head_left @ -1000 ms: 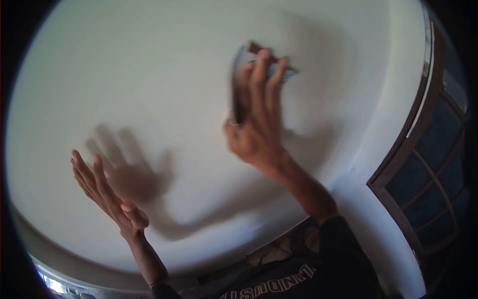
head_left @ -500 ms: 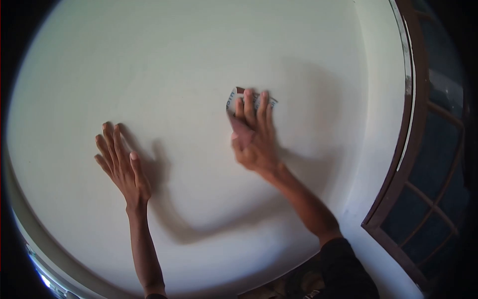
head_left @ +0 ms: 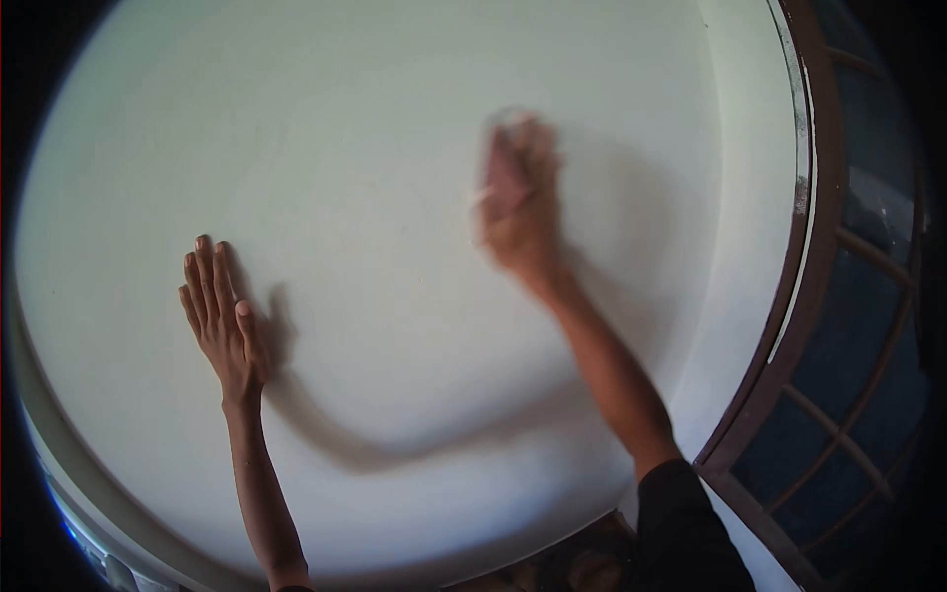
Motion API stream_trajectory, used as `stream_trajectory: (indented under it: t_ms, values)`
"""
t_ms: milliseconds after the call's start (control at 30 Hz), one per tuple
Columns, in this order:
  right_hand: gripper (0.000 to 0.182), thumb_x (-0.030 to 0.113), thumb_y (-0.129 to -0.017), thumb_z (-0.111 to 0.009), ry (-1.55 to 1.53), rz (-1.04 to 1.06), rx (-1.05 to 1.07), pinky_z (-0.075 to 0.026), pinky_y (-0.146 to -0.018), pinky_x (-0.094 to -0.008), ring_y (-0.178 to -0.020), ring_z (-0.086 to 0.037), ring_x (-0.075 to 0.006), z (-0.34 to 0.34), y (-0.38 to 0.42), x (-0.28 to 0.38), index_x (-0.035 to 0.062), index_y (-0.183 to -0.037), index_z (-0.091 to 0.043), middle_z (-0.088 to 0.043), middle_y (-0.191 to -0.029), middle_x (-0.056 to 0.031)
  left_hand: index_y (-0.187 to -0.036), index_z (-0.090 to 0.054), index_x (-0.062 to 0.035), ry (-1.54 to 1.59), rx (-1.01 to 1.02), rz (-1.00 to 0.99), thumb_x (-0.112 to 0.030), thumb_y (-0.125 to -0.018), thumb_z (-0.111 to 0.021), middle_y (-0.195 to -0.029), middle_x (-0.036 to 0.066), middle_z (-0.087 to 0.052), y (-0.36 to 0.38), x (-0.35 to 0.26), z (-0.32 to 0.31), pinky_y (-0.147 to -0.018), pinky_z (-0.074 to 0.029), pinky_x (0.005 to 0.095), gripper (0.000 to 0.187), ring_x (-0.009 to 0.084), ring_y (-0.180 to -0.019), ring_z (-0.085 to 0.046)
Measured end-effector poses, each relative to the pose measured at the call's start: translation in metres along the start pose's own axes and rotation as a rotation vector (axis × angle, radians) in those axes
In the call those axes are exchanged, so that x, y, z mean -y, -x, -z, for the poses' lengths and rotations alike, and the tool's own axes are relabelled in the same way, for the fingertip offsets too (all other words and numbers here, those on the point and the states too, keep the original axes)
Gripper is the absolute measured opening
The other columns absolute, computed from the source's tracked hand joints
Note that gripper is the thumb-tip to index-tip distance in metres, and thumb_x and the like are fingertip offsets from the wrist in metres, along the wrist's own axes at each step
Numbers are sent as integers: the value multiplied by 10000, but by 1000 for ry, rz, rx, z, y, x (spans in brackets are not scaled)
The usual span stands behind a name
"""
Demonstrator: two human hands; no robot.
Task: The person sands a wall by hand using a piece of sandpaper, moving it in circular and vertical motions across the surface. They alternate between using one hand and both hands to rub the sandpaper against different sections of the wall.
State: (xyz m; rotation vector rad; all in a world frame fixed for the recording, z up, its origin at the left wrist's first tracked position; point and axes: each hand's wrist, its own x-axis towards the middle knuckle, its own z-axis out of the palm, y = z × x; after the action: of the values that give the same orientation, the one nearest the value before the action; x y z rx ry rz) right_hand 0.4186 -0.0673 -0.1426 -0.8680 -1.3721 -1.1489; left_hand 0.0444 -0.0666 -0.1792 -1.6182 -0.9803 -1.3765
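A pale wall (head_left: 395,197) fills most of the head view. My left hand (head_left: 225,321) lies flat on it at the left, fingers stretched out and holding nothing. Higher up and right of centre, my right hand (head_left: 523,227) is smeared by motion against the wall. It holds a folded piece of sandpaper (head_left: 507,180), whose reddish-brown abrasive face shows near the thumb. The fingers lie over the rest of the sheet and hide part of it.
A brown-framed window or door (head_left: 838,296) with dark panes and curved bars stands on the right, past the wall's corner. Dark patterned material (head_left: 572,562) shows at the bottom. Shadows of both arms fall on the wall.
My right hand has moved up and slightly right along the wall with the sandpaper. My left hand appears slightly further left, its fingers closer together. The view has shifted a little.
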Motion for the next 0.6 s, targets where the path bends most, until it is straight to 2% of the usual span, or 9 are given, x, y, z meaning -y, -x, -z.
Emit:
stream_trajectory:
  t_ms: [33,100,167,233,267,300,367,500,600]
  values:
    - [662,224,-902,-500,61,-25,-67,-151,-1173,-631,-1442,-184,-534,2,-1,-47,-60,-1474,-325,-245,-1526,-372,-1565,-283,-143,8,3,-5,-576,-1019,-68,-1646,60,-213,1,2,3,-1231,-11,505,729,261,-1537,-96]
    - [623,212,-944,-502,42,-441,-194,-154,-1159,-655,-1424,-198,-557,18,-10,-106,-73,-1470,-329,-247,-1525,-375,-1564,-283,-135,19,15,-12,-580,-1020,-78,-1647,63,-212,1,4,5,-1229,-6,507,732,264,-1537,-96]
    - [620,223,-957,-482,146,-489,-195,-144,-1155,-666,-1422,-181,-571,19,-21,-139,-82,-1473,-323,-242,-1528,-376,-1562,-286,-128,21,0,1,-583,-1021,-91,-1647,64,-212,2,5,5,-1228,-2,511,733,268,-1537,-96]
    - [636,231,-959,-463,893,-203,202,-118,-1156,-673,-1425,-158,-578,-15,-32,-140,-114,-1469,-302,-237,-1527,-379,-1559,-292,-122,31,-45,41,-584,-1023,-106,-1647,64,-212,3,-3,-5,-1226,2,514,732,272,-1537,-96]
    - [651,226,-951,-463,449,-107,-133,-89,-1174,-657,-1433,-140,-573,-29,-40,-87,-153,-1453,-295,-247,-1524,-377,-1556,-298,-118,92,-66,83,-588,-1023,-130,-1647,64,-212,2,-15,-3,-1225,13,515,730,271,-1537,-91]
    - [655,216,-920,-484,130,-4,-179,-91,-1192,-630,-1423,-156,-577,-33,-49,-38,-178,-1417,-321,-242,-1516,-383,-1555,-299,-118,126,-69,83,-589,-1022,-136,-1646,64,-213,0,-29,-3,-1224,16,515,730,272,-1537,-91]
    - [695,184,-840,-495,73,67,-12,-118,-1201,-609,-1417,-156,-582,-15,-60,35,-173,-1405,-304,-178,-1535,-380,-1554,-301,-119,229,-66,64,-593,-1020,-149,-1646,66,-213,-9,-66,-13,-1224,22,516,730,273,-1537,-90]
    - [667,177,-869,-468,2,69,34,-177,-1176,-619,-1430,-173,-557,16,-52,-41,-95,-1458,-316,-209,-1567,-312,-1560,-288,-134,101,31,26,-583,-1021,-159,-1637,47,-245,-12,-104,-24,-1233,13,494,713,248,-1536,-108]
    - [603,180,-968,-411,350,-29,-94,-202,-1164,-621,-1433,-211,-532,21,-26,-183,-76,-1496,-273,-209,-1571,-318,-1566,-273,-138,98,34,10,-588,-1019,-142,-1638,42,-241,-6,-102,-28,-1236,17,481,720,238,-1536,-107]
